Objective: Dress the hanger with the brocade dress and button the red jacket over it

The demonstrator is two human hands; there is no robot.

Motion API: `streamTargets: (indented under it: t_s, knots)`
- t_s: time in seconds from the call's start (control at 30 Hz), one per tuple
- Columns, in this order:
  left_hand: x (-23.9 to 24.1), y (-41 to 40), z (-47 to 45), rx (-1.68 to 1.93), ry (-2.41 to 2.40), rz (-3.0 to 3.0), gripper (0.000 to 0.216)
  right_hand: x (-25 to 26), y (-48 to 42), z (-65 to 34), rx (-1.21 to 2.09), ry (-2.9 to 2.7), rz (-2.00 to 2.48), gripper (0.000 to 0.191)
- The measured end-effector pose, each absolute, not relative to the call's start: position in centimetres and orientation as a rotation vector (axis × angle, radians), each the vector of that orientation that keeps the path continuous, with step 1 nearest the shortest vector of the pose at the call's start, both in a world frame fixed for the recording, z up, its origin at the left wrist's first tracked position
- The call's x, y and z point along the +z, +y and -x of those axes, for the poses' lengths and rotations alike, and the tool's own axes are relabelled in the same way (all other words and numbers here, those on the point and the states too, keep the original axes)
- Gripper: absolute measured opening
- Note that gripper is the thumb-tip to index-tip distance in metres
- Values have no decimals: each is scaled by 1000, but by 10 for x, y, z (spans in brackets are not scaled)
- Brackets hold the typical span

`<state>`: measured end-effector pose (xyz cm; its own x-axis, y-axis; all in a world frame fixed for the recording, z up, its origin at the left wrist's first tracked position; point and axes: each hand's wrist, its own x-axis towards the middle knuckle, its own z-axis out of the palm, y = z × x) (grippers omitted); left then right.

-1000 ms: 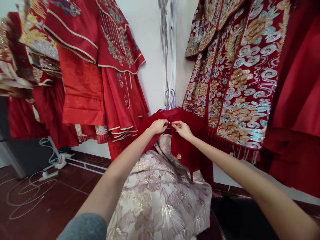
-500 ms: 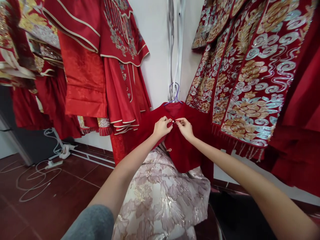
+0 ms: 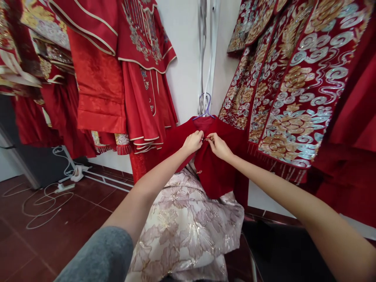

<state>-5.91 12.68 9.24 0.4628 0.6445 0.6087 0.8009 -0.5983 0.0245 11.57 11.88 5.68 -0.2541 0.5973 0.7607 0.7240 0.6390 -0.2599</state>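
A dark red velvet jacket [image 3: 217, 176] hangs in front of me on a purple hanger [image 3: 208, 105]. At its neckline both my hands meet over a small beaded fastener [image 3: 206, 139]. My left hand [image 3: 193, 141] is closed, pinching the left side of the fastener at the jacket's front edge. My right hand [image 3: 219, 145] pinches its right side between thumb and fingertips. Most of the fastener is hidden by my fingers. Lower on the front sits another beaded clasp [image 3: 199, 172]. Below the jacket spreads a pale floral brocade garment [image 3: 188, 223].
Red garments with pale trim [image 3: 143, 94] hang on the left. Heavily embroidered panels [image 3: 293, 98] hang on the right. A white cable [image 3: 44, 211] lies coiled on the tiled floor by a rack's base [image 3: 108, 182]. A black surface [image 3: 279, 246] lies at lower right.
My left hand has turned over slightly, its knuckles now higher around the fastener. My right hand still pinches beside it. The view has shifted a little.
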Motion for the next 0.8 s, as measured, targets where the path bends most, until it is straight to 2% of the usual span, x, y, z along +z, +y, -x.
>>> streamTargets:
  t_s: [0.27,0.43,0.6,0.8]
  knots:
    - [90,142,60,-1179,-1302,2463,14,65,115,-119,-337,-2091,1179,22]
    - [92,140,63,-1284,-1497,2433,19,67,117,-109,-450,-2102,1293,26]
    - [99,134,67,-1295,-1551,2494,9,73,118,-114,-501,-2220,1266,26]
    - [100,139,71,-1398,-1425,2572,12,75,122,-118,-508,-2294,1091,26]
